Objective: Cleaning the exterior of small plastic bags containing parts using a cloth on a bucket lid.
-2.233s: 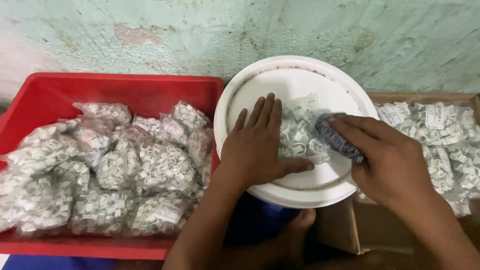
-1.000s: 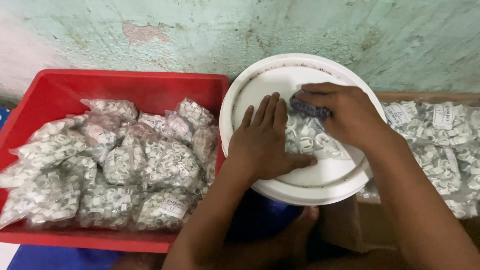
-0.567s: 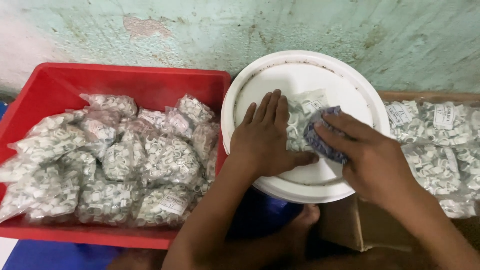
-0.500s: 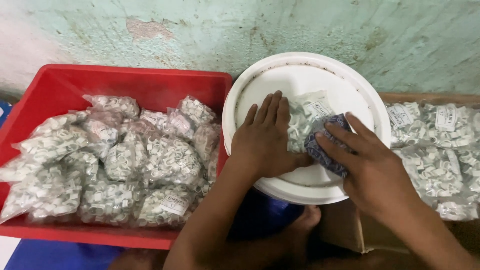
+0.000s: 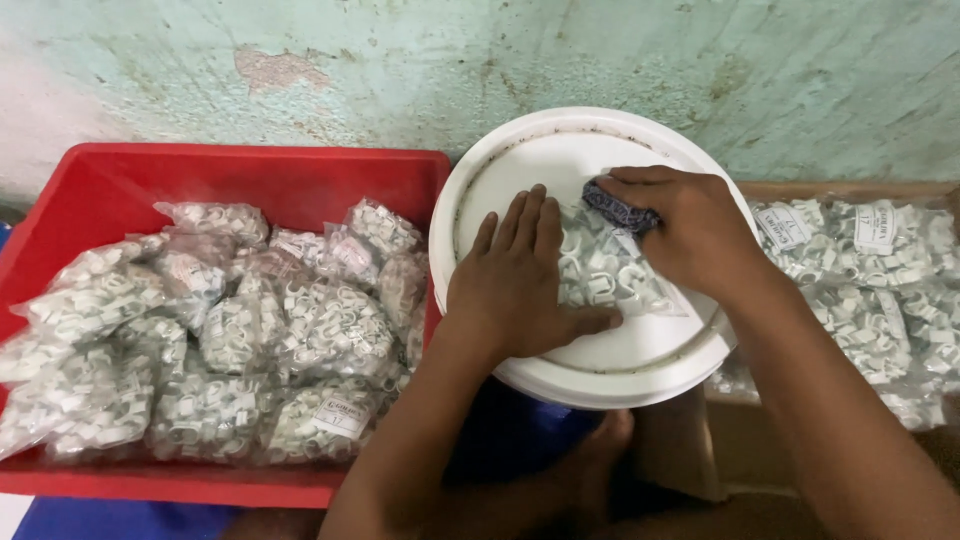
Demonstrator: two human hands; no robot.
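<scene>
A clear plastic bag of small white clips [image 5: 612, 275] lies on a round white bucket lid [image 5: 560, 165]. My left hand [image 5: 515, 285] presses flat on the bag's left side, fingers together and pointing away from me. My right hand [image 5: 690, 230] grips a dark blue cloth [image 5: 615, 207] and holds it against the far end of the bag.
A red plastic crate [image 5: 110, 185] on the left holds several similar bags of white clips [image 5: 300, 330]. On the right, a cardboard box [image 5: 740, 450] holds more such bags [image 5: 860, 270]. A worn pale green wall [image 5: 480, 60] stands behind. My bare foot [image 5: 600, 450] shows under the lid.
My right hand has slid the cloth from the bag's near right part up to its far end. My left hand has stayed pressed on the bag.
</scene>
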